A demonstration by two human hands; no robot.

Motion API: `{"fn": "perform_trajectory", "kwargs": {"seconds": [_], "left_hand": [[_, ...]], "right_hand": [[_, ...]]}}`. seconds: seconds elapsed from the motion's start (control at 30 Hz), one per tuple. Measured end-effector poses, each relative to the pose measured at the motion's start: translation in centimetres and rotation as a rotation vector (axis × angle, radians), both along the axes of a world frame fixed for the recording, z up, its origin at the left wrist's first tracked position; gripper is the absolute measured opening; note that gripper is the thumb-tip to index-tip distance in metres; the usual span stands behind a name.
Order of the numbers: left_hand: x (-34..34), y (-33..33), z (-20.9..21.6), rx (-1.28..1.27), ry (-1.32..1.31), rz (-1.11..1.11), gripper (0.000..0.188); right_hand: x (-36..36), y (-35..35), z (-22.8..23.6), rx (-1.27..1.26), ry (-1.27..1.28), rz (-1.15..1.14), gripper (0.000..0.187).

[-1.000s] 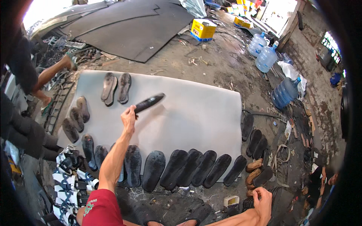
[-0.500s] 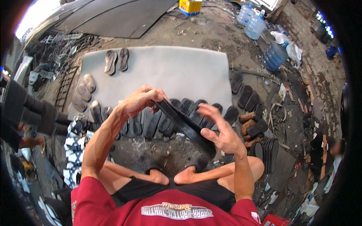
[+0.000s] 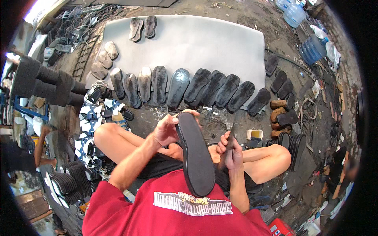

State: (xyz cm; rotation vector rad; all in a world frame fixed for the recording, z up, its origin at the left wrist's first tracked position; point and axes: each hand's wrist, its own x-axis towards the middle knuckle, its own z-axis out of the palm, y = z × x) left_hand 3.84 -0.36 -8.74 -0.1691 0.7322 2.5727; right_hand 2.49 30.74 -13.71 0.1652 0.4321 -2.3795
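Note:
My left hand (image 3: 167, 129) is closed round the upper end of a black sandal sole (image 3: 196, 155). The sole stands nearly upright before my chest, its smooth flat face showing and a rim running along its edge; some of the left fingers are hidden behind it. To the right of the sole, apart from it, my right hand (image 3: 234, 154) grips a thin, dark, knife-like blade (image 3: 232, 131) that points upward. Its lower part is partly hidden by the fingers.
A row of dark shoe lasts (image 3: 159, 84) lines the near edge of a pale sheet (image 3: 197, 43). White and blue sandals (image 3: 88, 114) are heaped left of my knee. Stacked black soles (image 3: 297, 151) and brown lasts (image 3: 277, 116) lie right. Water jugs (image 3: 313, 49) stand far right.
The sole has come down toward my chest and turned its flat face into view. My right hand has left its lower end and now grips the blade. The whole view has shifted.

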Motion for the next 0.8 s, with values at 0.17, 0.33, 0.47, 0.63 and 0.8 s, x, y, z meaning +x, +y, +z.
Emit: {"fn": "perform_trajectory", "kwargs": {"seconds": [0.17,0.33,0.47,0.63,0.8], "left_hand": [[1.6,5.0,0.7,0.294,-0.082,0.348,0.076],[1.8,5.8,2.7,0.168,-0.200,0.576,0.071],[1.2,2.5,1.7,-0.195,-0.250,0.570,0.073],[2.7,2.5,2.0,-0.186,-0.303,0.546,0.070],[3.4,2.9,3.7,-0.152,-0.314,0.546,0.069]], "right_hand": [[0.3,-2.0,3.6,0.144,-0.010,-0.117,0.039],[-0.5,-1.3,2.1,0.104,0.090,0.008,0.055],[0.6,-2.7,1.1,0.135,0.069,-0.042,0.074],[-0.4,-2.7,-0.6,0.120,-0.065,0.019,0.061],[-0.8,-4.2,2.3,0.339,-0.202,0.041,0.054]]}}
